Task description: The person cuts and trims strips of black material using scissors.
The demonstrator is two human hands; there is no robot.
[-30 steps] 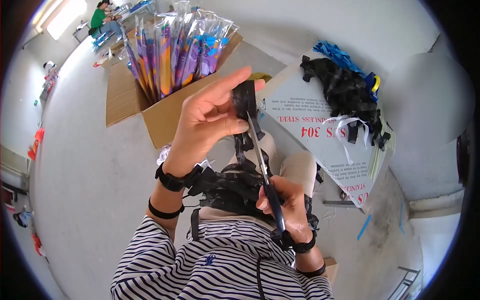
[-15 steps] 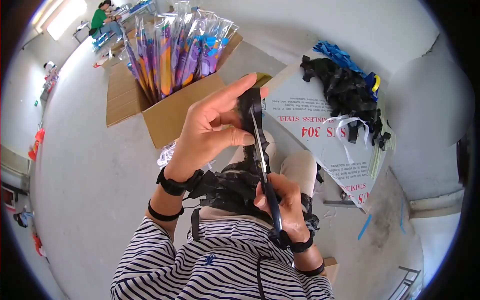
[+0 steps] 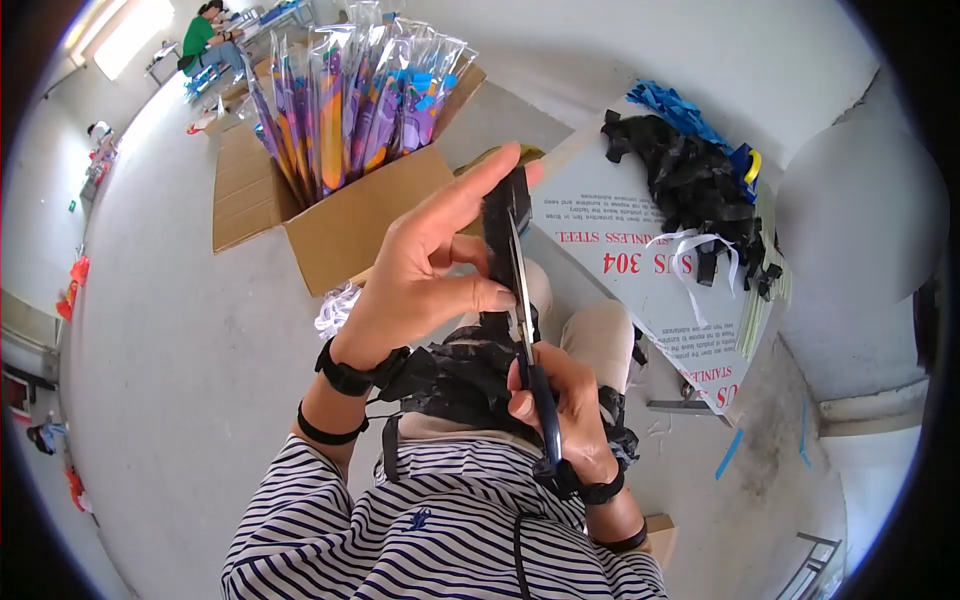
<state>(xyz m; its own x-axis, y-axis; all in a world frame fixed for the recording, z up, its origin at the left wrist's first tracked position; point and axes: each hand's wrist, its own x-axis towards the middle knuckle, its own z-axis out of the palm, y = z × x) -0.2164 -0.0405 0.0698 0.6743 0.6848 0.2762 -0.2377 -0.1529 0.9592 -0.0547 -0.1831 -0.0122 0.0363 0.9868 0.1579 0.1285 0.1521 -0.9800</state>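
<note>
Grey floor (image 3: 200, 350) lying below; L hand (image 3: 425, 265) pinching black strip (image 3: 497, 225), prob. keeping it taut; R hand (image 3: 578, 410) gripping scissors (image 3: 541, 390).

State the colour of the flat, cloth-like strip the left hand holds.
The flat, cloth-like strip is black, clearest in the head view.

Bright glare whitens the rectangular window (image 3: 133, 38) at upper left; clear plastic sleeves (image 3: 336, 40) glint. Fisheye distortion bends the edges; a round grey patch (image 3: 862, 220) at right is blurred.
</note>
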